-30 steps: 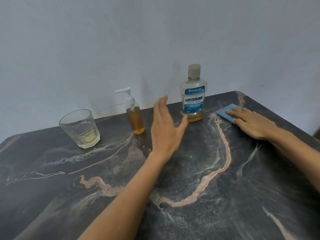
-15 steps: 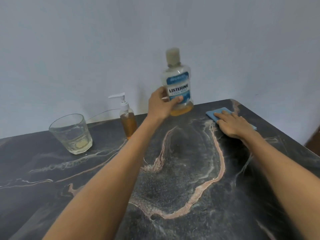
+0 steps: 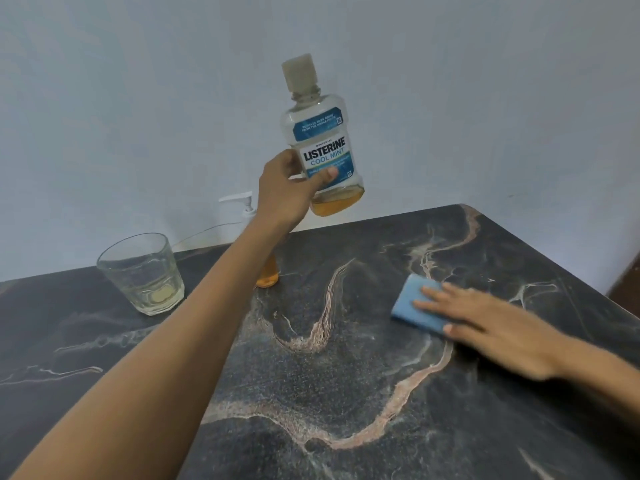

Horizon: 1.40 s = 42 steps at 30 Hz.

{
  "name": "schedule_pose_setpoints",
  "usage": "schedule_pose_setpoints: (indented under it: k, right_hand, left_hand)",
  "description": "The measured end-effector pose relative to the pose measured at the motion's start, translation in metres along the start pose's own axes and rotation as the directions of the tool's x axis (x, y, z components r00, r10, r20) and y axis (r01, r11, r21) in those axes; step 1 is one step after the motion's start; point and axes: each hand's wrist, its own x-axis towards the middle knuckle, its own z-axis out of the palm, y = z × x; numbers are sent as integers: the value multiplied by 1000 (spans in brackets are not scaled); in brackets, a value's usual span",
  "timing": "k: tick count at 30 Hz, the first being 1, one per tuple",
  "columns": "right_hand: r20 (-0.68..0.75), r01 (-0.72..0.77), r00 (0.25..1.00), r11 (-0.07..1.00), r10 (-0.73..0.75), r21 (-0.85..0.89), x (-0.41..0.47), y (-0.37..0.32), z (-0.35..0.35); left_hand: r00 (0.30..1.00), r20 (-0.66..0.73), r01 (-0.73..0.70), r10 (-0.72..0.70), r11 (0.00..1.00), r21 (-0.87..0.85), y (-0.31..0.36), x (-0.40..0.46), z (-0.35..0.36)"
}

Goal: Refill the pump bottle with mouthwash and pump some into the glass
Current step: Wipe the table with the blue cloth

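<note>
— dark marbled tabletop [image 3: 346, 393] against a pale blue wall [image 3: 138, 98]: where is the mouthwash?

— the mouthwash bottle [image 3: 322, 140], capped, is lifted clear of the table, tilted slightly with its cap leaning left, label facing the camera. a shallow layer of amber liquid sits at its bottom. the left hand [image 3: 287, 188] is wrapped around its lower part, thumb across the front of the label.

— and the pump bottle?

— the pump bottle [image 3: 267, 275] stands near the back edge, mostly hidden behind the left forearm; only its white pump head and amber base show. the glass [image 3: 142, 271] stands left of it, well apart, upright, with a little pale liquid in the bottom.

— the other hand?

— the right hand [image 3: 485, 327] lies flat, fingers spread, pressing on a blue sponge [image 3: 412, 303] at the right side of the table, gripping nothing.

— room to move?

— the middle and front of the tabletop lie open between the two arms. the table's right edge runs diagonally just beyond the sponge, and the far corner sits behind the raised bottle.
</note>
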Motion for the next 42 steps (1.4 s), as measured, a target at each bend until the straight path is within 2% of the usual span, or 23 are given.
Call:
schedule_pose_setpoints:
  k: [2,5,7,9,11,14,16,17,19,21,23,27,30,32,34,36,39,42]
  right_hand:
    - [-16,-124,992,992,124,-17,25,31,-14]
    - [-58,-344,939,937,340,-69,96,52,-22]
    - [-97,-441,896,893,433,-93,143,43,-16]
    - [-120,-475,878,875,464,-91,178,19,-7]
    - [-103,-398,915,913,389,-85,195,-13,2]
    - [-54,-142,989,983,137,-112,173,-46,17]
    - [-29,21,999,996,-24,-90,129,-45,22]
    - [-17,73,997,996,-74,-54,103,-39,21]
    - [-8,85,996,996,-85,10,53,-18,15]
    - [-26,-19,999,1000,19,-11,22,8,3]
    - [-55,-192,980,980,190,-47,14,43,-10]
    - [-111,-496,866,867,488,-53,62,112,-34]
    - [-132,-612,789,788,600,-71,114,131,-38]
    - [-154,-636,768,769,622,-65,138,130,-37]
    - [-143,-602,794,796,590,-60,149,122,-37]
    - [-95,-494,867,868,489,-45,140,107,-36]
    - [-55,-314,948,949,312,-35,89,83,-24]
    - [-54,-247,968,968,244,-52,13,57,-10]
  left_hand:
    - [1000,5,-6,5,1000,8,-1,-3,0]
    - [1000,21,-2,1,1000,22,-2,-6,0]
    - [1000,26,-1,0,999,33,-3,-8,0]
    - [1000,24,-6,5,999,44,-3,-8,0]
    - [1000,26,-9,8,999,46,-3,-7,-1]
    - [999,46,-5,4,999,36,-4,-7,-1]
    - [998,55,-7,5,1000,25,-7,-8,1]
    - [998,57,-11,10,1000,23,-9,-8,2]
    - [997,70,-12,11,1000,14,-15,-9,8]
    - [996,90,8,-8,1000,3,-23,-11,15]
    - [993,115,39,-37,999,-16,-32,-14,24]
    - [984,162,74,-71,997,-14,-47,-21,39]
    - [975,201,109,-99,993,-39,-58,-28,45]
    - [972,207,129,-115,990,-56,-65,-33,49]
    - [970,209,133,-121,990,-42,-69,-35,51]
    - [968,218,129,-121,992,-18,-72,-37,53]
    - [970,222,103,-102,995,9,-73,-37,56]
    - [971,224,88,-89,996,16,-72,-36,58]
